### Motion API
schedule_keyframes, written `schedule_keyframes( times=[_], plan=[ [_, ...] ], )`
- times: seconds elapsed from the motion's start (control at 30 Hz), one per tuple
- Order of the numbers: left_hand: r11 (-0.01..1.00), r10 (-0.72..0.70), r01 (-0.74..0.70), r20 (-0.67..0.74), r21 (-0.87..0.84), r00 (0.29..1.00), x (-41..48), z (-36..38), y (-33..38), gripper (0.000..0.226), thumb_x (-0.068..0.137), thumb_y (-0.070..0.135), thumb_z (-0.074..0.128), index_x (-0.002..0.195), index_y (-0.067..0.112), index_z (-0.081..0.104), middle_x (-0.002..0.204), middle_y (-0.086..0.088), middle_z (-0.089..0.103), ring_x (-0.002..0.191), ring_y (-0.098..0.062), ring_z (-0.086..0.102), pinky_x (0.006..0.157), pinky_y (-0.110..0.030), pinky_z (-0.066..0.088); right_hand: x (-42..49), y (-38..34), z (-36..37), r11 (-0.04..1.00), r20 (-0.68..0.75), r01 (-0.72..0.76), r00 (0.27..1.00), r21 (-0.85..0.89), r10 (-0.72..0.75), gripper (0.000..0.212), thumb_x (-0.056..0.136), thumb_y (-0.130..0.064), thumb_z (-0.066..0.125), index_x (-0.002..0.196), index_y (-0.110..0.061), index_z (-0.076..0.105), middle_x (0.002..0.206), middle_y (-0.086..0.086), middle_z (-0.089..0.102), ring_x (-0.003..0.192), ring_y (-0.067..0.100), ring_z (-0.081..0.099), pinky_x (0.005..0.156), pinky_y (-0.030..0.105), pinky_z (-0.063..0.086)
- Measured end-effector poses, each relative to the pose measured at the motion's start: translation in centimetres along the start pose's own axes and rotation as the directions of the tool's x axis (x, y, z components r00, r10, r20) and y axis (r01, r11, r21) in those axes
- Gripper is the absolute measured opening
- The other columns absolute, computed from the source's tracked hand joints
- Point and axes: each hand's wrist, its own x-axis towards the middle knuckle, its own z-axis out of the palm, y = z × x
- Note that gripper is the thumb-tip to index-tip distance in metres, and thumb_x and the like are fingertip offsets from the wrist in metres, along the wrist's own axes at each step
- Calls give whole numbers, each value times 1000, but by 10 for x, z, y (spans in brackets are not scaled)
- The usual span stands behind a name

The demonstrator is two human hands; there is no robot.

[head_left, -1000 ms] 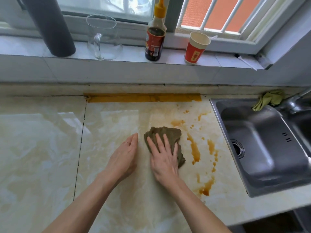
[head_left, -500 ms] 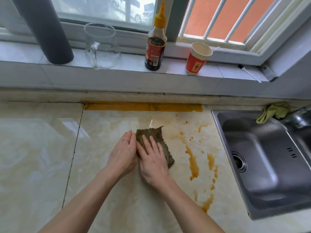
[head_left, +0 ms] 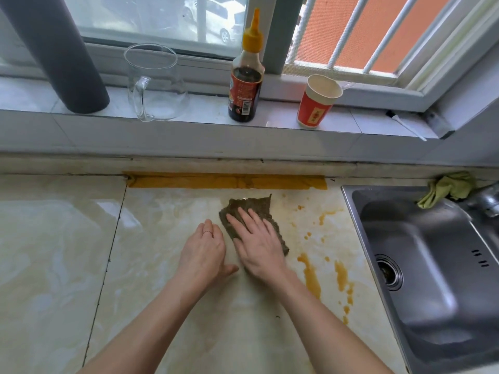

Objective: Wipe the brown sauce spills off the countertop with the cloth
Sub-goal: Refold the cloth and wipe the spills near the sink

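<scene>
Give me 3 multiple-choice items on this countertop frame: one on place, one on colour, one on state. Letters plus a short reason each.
1. Where do the remaining brown spills lie relative to the cloth?
A. Between the cloth and the sink
B. Left of the left hand
C. On the window ledge

2. What colour is the sauce bottle's cap?
A. Red
B. Yellow
C. White

3. How is the right hand on the cloth?
A. Pinching a lifted corner
B. Pressed flat on it, fingers spread
C. Hovering clear above it

Key:
1 A: the brown spills streak the countertop between the cloth and the sink.
2 B: the sauce bottle on the ledge has a yellow cap.
3 B: the right hand lies palm down on the cloth, while the left hand rests on the counter beside it.
</scene>
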Motion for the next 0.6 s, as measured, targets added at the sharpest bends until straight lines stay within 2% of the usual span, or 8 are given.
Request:
schedule_keyframes(
  times=[0.1, 0.2, 0.27, 0.3, 0.4, 0.47, 0.53, 0.6],
  plan=[
    [997, -62, 62, -15, -36, 998, 4, 0, 5, 101, 77, 66, 57, 142, -4, 27, 144, -20, 32, 134, -31, 33, 109, -35, 36, 18, 37, -10, 994, -17, -101, 995, -28, 101, 55, 102, -41, 32, 153, -38, 13, 163, -6, 8, 149, 15, 4, 119, 40, 6],
    [994, -103, 102, -1, -47, 995, 7, -1, 12, 102, 73, 69, 59, 139, -4, 33, 137, -18, 37, 125, -29, 37, 98, -33, 44, 29, 54, -18, 961, -33, -276, 961, -11, 275, 56, 101, -38, 33, 154, -32, 14, 163, -2, 9, 149, 19, 5, 119, 42, 9],
    [992, -125, 125, 14, -30, 992, 10, -1, 15, 103, 71, 72, 59, 137, -4, 35, 134, -18, 38, 121, -29, 39, 95, -32, 45, 28, 41, -16, 950, -30, -314, 949, 0, 314, 56, 102, -36, 33, 154, -32, 12, 163, -1, 6, 149, 20, 2, 119, 44, 5],
    [991, -135, 136, 15, -19, 991, 11, -1, 17, 104, 71, 72, 59, 136, -5, 37, 133, -19, 39, 119, -29, 39, 94, -31, 45, 25, 31, -13, 959, -30, -285, 958, 5, 285, 56, 102, -34, 33, 154, -32, 12, 163, -1, 6, 149, 21, 1, 119, 44, 3],
    [987, -162, 161, 16, 15, 987, 16, -3, 21, 100, 72, 73, 57, 134, -4, 42, 130, -20, 42, 115, -29, 43, 95, -31, 43, 9, 16, -5, 997, -39, -77, 996, 11, 78, 54, 102, -30, 35, 153, -34, 17, 163, -3, 10, 149, 18, 3, 119, 40, 2],
    [987, -161, 160, 20, 29, 987, 17, -6, 23, 94, 74, 72, 55, 131, -3, 46, 129, -20, 45, 114, -29, 45, 95, -31, 42, 7, 26, -8, 1000, -6, -4, 1000, 26, 4, 53, 102, -34, 35, 153, -37, 18, 162, -7, 12, 149, 15, 4, 119, 38, 4],
    [986, -166, 166, 28, 10, 986, 18, -8, 23, 90, 76, 70, 55, 129, -2, 48, 129, -20, 46, 114, -29, 46, 94, -31, 43, 13, 45, -14, 1000, 11, 3, 1000, 22, -3, 53, 102, -40, 34, 152, -39, 17, 162, -8, 12, 149, 13, 5, 119, 39, 6],
    [984, -173, 174, 26, -27, 985, 18, -7, 21, 88, 75, 69, 57, 128, -1, 48, 127, -17, 45, 114, -27, 46, 91, -31, 46, 21, 68, -21, 996, -15, -94, 995, 10, 94, 54, 102, -42, 33, 153, -38, 15, 162, -6, 11, 149, 14, 6, 119, 40, 8]
  ],
)
